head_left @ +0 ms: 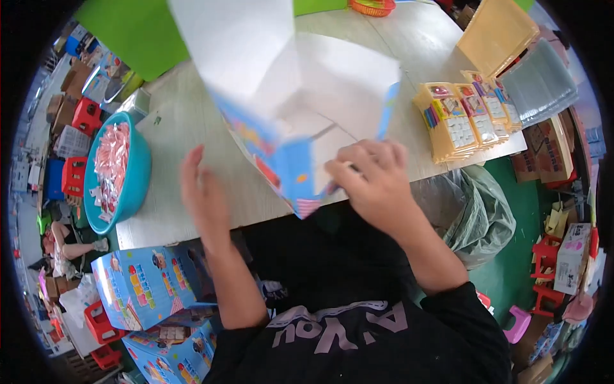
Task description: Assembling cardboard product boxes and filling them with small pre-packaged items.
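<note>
An open cardboard box [275, 96], white inside and printed blue outside, is tilted over the table in front of me, its flaps standing up and blurred by motion. My right hand [376, 182] is closed on its near right edge, thumb and fingers curled together. Something small and dark shows at those fingers, too blurred to name. To the left of the box, my left hand [206, 205] hangs over the table's front edge with fingers stretched, apart from the box and holding nothing.
A turquoise basin [142, 169] of pink plastic-wrapped pieces stands left. Packed yellow trays [451, 128] are stacked right, beside clear trays [540, 83]. Blue printed boxes [144, 285] sit below the table at left; a plastic bag [483, 217] hangs at right. An orange basket [373, 6] is at the far edge.
</note>
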A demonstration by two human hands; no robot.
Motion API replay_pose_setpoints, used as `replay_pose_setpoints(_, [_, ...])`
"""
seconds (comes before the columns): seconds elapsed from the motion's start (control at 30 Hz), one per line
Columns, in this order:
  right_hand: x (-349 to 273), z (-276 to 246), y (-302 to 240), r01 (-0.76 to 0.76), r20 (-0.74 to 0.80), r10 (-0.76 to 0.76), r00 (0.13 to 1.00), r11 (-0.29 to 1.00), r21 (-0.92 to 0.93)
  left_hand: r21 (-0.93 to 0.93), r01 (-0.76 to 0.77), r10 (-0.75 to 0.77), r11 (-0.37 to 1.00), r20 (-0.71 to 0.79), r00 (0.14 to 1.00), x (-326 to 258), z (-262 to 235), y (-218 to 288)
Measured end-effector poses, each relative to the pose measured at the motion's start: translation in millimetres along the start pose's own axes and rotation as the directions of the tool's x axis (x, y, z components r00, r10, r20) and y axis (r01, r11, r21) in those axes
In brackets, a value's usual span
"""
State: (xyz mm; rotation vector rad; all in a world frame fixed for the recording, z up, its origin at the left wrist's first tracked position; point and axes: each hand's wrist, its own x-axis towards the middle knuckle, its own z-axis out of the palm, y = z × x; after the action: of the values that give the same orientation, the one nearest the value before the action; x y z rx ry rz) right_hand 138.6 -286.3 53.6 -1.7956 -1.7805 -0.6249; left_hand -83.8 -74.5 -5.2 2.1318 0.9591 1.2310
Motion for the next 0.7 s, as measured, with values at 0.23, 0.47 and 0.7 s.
replay_pose_setpoints(0.23, [1, 12, -28, 0.068, 0.238, -0.073, 0.969, 0.997, 0.027, -0.28, -0.083, 0.029, 0.956, -0.189, 0.981, -18, 14, 65])
replay_pose_setpoints(0.47, [-19, -47, 6, -0.052, -0.03, 0.06, 0.998, 0.974, 0.22, 0.055, -0.207, 0.214, 0.977, -0.259, 0.942, -15, 22, 78])
replay_pose_setpoints(0.7, [-125, -69, 90, -0.677, -0.115, 0.901, 0.418, 0.394, 0.622, -0.404, -0.623, 0.713, 0.67, 0.116, 0.691, -38, 63, 148])
